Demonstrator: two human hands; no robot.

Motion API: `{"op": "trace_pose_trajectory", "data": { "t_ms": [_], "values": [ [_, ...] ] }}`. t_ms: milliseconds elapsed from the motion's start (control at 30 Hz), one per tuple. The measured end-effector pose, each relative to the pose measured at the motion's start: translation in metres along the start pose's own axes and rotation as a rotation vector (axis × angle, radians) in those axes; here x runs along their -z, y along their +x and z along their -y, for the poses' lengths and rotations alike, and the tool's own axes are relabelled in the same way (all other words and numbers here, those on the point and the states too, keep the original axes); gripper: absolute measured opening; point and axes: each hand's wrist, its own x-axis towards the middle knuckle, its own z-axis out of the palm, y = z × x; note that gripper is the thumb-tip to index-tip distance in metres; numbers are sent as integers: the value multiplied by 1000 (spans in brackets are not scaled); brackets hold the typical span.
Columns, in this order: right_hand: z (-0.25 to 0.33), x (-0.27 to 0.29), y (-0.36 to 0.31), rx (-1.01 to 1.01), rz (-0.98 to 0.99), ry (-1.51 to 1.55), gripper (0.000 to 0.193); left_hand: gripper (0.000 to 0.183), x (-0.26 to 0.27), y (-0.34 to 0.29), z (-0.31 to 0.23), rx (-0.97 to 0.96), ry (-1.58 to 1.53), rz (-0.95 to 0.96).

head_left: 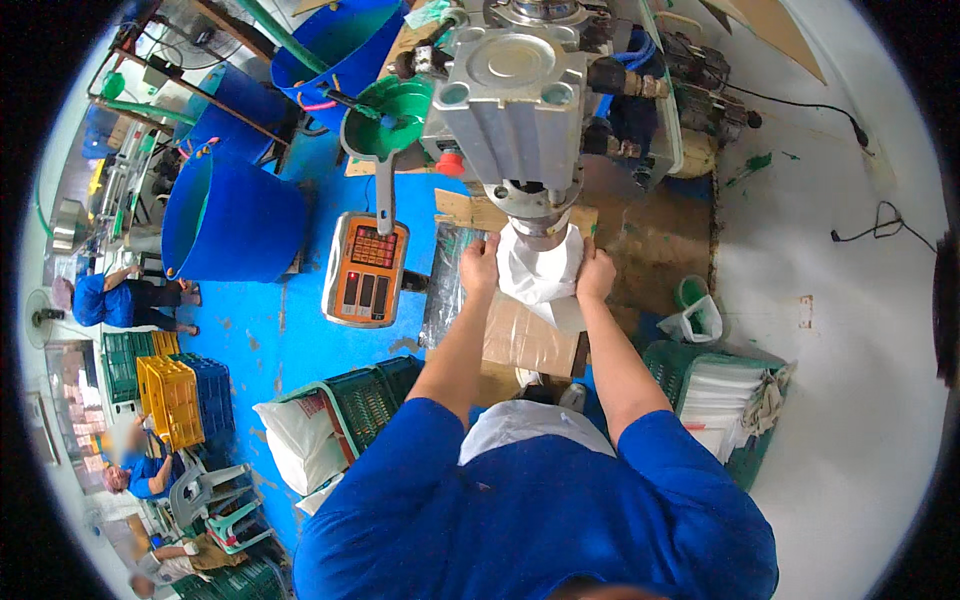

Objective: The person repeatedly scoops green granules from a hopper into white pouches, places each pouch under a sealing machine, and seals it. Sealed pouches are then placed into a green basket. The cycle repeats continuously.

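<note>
A white plastic bag [538, 272] hangs with its mouth around the round metal nozzle [541, 232] of a grey machine [515, 110]. At the bag's left edge, my left hand [480, 262] is closed on it, thumb upward. My right hand [597, 272] grips the opposite edge. What the bag holds inside cannot be seen. Below it, a board or box covered in clear film [515, 335] lies on the work surface. To the left stands an orange and silver digital scale [368, 270]. A grey long-handled dipper [385, 195] rests beside a bowl of green paste [408, 105].
Large blue tubs [235, 225] stand at the far left. A green crate [375, 395] with white sacks is at my left, another crate [665, 362] with stacked white bags at my right. A small green bucket [690, 290] has a white liner. Co-workers [125, 298] are at the left.
</note>
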Motion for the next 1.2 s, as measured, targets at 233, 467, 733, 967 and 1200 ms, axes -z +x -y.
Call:
{"op": "trace_pose_trajectory", "data": {
  "t_ms": [233,467,733,967,1200],
  "values": [
    [8,18,-10,12,-10,-139,44,42,-12,-43,-69,-398,253,441],
    [27,23,-40,210,4,265,33,78,-48,-49,-38,-344,1046,896],
    [13,33,-33,-9,310,604,43,19,51,-74,-65,-759,303,527],
    [11,44,-28,-217,542,967,34,25,116,-106,-24,-14,141,1181],
    [0,44,-24,-184,530,1008,33,33,94,-141,28,-485,717,1162]
  ]
}}
